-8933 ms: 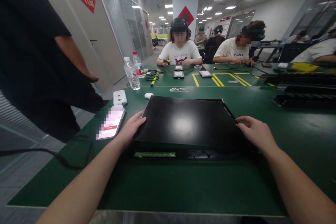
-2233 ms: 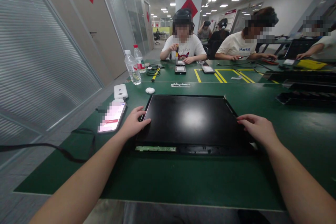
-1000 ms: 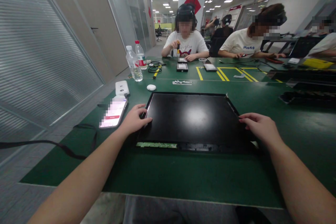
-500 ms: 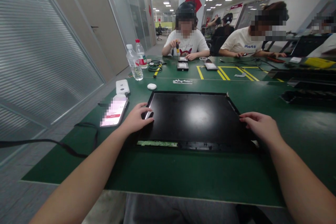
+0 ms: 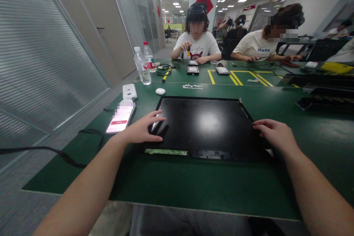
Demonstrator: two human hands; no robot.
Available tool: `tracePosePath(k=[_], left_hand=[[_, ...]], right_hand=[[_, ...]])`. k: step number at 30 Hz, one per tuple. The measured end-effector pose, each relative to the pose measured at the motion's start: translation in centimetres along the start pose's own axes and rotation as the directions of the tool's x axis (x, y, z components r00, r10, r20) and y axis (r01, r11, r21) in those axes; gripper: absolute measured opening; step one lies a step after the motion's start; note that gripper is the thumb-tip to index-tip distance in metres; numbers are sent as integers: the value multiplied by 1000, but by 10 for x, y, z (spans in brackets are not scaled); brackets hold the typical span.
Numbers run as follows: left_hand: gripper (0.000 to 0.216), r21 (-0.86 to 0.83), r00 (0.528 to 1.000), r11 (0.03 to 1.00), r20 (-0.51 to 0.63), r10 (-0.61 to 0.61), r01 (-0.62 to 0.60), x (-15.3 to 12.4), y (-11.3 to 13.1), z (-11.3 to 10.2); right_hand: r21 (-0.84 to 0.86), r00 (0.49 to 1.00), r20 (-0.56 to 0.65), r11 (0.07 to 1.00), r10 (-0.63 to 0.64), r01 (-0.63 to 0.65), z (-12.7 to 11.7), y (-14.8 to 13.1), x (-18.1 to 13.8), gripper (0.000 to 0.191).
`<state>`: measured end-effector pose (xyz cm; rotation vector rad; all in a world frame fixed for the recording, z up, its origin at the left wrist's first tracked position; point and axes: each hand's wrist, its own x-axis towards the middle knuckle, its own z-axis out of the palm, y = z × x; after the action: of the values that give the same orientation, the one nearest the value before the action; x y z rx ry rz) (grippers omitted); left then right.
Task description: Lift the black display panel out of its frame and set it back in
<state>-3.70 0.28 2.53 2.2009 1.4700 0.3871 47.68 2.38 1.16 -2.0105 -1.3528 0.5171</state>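
Observation:
A flat black display panel (image 5: 201, 121) lies face up on the green table, with a narrow green circuit board (image 5: 166, 152) along its near edge at the left. My left hand (image 5: 146, 127) is over the panel's left edge, fingers spread apart and holding nothing; whether a fingertip touches the surface I cannot tell. At the opposite side, my right hand (image 5: 273, 132) pinches the panel's right edge between thumb and forefinger. A bit of pale material sticks up at the far right corner of the panel.
Left of the panel are a lit phone (image 5: 121, 116), a white power bank (image 5: 129, 91) and a white earbud case (image 5: 160, 91). Two bottles (image 5: 142, 66) stand behind. Black strips (image 5: 326, 99) lie at the right. Across the table, two people (image 5: 196, 44) work near hard drives (image 5: 193, 70).
My left hand has opened wider and lifted from the panel's left edge, its fingers now spread. My right hand stays at the right edge. The panel has hardly moved.

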Motion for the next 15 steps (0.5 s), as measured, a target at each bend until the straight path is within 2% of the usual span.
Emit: tracePosePath(k=[3, 8, 15], left_hand=[[93, 62, 999, 998, 23, -33, 32, 1, 2, 1], [75, 127, 992, 988, -103, -72, 85, 9, -1, 10], [62, 168, 988, 984, -154, -34, 60, 15, -1, 18]], right_hand=[[8, 1000, 4, 1000, -12, 12, 0, 1, 0, 23], [38, 999, -24, 998, -47, 48, 2, 7, 4, 22], [36, 1000, -21, 999, -21, 22, 5, 11, 6, 23]])
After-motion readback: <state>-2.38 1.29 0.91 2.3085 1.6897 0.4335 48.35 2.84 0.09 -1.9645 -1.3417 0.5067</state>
